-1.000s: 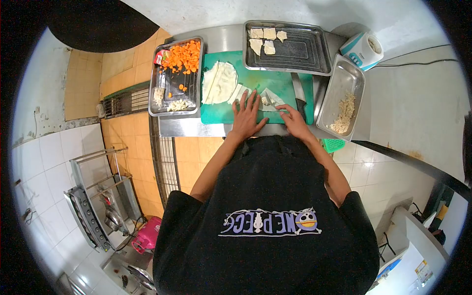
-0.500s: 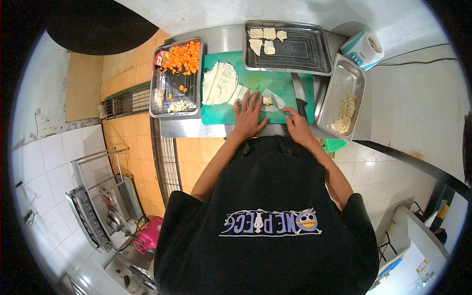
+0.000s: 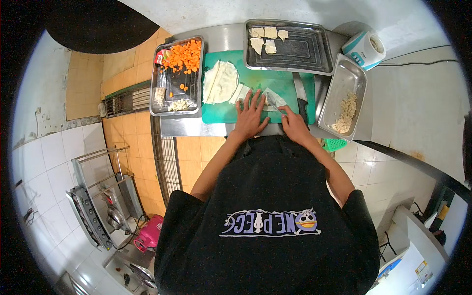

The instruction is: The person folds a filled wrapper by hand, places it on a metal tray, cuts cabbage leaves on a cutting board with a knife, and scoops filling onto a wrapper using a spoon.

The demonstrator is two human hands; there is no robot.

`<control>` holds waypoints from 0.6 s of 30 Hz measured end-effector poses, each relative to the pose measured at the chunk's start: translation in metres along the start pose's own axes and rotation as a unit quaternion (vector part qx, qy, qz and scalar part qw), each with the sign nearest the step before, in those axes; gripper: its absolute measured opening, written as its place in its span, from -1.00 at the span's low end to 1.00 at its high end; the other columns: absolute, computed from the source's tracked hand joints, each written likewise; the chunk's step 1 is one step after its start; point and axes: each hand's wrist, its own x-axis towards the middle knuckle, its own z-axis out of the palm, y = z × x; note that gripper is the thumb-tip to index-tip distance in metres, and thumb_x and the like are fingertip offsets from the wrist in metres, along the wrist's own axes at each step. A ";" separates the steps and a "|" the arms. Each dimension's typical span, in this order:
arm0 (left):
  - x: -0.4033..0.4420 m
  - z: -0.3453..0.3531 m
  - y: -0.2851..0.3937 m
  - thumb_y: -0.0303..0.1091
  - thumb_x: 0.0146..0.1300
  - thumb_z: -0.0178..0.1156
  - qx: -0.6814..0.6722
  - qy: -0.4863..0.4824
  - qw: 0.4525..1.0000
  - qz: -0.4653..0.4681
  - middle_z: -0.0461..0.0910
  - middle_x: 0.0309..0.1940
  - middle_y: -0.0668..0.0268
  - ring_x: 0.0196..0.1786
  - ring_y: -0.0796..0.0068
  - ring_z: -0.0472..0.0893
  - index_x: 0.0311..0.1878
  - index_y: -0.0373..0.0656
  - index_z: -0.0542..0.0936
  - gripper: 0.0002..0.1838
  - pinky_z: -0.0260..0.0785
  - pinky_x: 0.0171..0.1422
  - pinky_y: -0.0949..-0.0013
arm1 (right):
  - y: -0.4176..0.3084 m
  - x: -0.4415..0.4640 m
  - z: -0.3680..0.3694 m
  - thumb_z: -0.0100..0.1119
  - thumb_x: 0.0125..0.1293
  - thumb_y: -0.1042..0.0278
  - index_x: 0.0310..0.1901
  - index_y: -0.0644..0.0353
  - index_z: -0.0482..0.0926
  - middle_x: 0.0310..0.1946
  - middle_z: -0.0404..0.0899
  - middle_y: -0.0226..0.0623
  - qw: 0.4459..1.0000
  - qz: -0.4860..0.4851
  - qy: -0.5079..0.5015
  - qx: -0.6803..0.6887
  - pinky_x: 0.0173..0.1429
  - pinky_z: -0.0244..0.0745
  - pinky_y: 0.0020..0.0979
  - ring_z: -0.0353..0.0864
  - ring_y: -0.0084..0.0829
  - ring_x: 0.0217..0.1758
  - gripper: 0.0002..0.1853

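Note:
My left hand (image 3: 250, 118) lies spread on the green cutting board (image 3: 219, 115), its fingertips by the cut dough strips (image 3: 237, 93) and the edge of a small dough piece (image 3: 274, 97). Pale filling on that piece is partly hidden. Closed fingers of my right hand (image 3: 293, 123) hold a small metal utensil (image 3: 281, 110), whose tip reaches the piece; its exact shape is unclear. A large round dough sheet (image 3: 221, 82) rests at the board's left. To the right lies a knife (image 3: 299, 88) with a black handle.
Behind the board stands a tray (image 3: 314, 67) with several folded dough pieces. Another tray (image 3: 199, 93) at left holds chopped carrots (image 3: 184, 55). At right are a metal pan (image 3: 361, 93) with pale filling (image 3: 347, 113) and a paper roll (image 3: 361, 49).
My right hand first drew back slightly from the dough piece, uncovering the filling, then moved back in with the utensil. My left hand has stayed nearly still.

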 end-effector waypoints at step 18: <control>0.000 0.001 0.000 0.16 0.40 0.21 -0.004 -0.011 1.000 -0.006 -0.07 0.76 0.14 0.76 -0.10 -0.15 0.67 -0.20 0.16 -0.05 -0.19 0.60 -0.54 | -0.007 0.001 -0.009 -0.02 0.58 0.32 0.27 0.06 0.55 -0.50 0.61 0.04 0.997 0.034 0.014 0.072 -0.26 0.46 0.02 0.67 -0.01 -0.43 -0.68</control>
